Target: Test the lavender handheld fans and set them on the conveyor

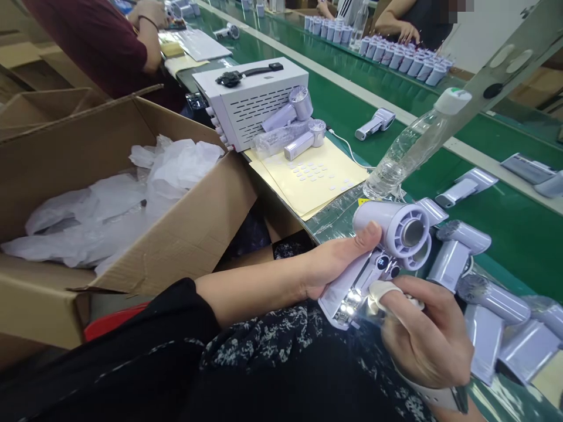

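Observation:
My left hand [343,258] is wrapped around a lavender handheld fan [387,225], thumb on the side of its round head. The fan's handle has a shiny face with a small lit display and points down toward my lap. A second round ring shows just behind the head; whether it belongs to another fan I cannot tell. Close against the handle, my right hand [431,328] has its fingers curled, with white finger cots [385,293] on the tips. Something clear, like film, shows by those fingertips, but what they pinch is unclear.
More fans [484,328] lie at the right. A water bottle [409,146] stands beyond my hands, near a yellow sheet [308,181] with small labels and a white power unit [255,99]. An open carton [185,246] with plastic bags is at left. Co-workers sit along the green conveyor [343,88].

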Tool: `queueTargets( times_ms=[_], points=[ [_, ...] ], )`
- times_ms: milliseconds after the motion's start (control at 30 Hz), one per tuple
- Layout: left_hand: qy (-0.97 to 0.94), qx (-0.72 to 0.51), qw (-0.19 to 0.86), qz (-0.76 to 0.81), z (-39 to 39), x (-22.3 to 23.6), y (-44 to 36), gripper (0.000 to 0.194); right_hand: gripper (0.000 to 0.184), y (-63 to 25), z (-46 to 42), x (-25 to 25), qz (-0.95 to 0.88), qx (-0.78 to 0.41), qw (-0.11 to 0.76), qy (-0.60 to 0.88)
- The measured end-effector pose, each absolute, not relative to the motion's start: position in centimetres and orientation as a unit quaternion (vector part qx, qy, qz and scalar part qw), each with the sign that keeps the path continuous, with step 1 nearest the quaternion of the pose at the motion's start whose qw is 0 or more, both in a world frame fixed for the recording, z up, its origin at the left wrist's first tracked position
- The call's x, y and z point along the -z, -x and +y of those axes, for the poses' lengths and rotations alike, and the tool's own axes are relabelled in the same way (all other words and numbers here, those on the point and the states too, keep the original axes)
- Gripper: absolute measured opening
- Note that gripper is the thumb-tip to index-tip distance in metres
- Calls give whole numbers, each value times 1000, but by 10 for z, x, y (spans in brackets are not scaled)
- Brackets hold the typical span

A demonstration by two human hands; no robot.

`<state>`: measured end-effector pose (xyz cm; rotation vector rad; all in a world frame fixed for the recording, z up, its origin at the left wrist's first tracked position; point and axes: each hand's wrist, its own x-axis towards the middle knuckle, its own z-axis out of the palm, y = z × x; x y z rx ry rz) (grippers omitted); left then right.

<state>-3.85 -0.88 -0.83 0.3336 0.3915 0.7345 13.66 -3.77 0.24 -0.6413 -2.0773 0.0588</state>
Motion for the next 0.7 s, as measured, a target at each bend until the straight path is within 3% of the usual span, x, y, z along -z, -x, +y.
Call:
queueTargets(
  times_ms=[700],
  points=[
    [-162, -353, 902, 187, -10, 13, 39, 66, 36, -136, -40, -3, -846, -20, 459, 271]
  ],
)
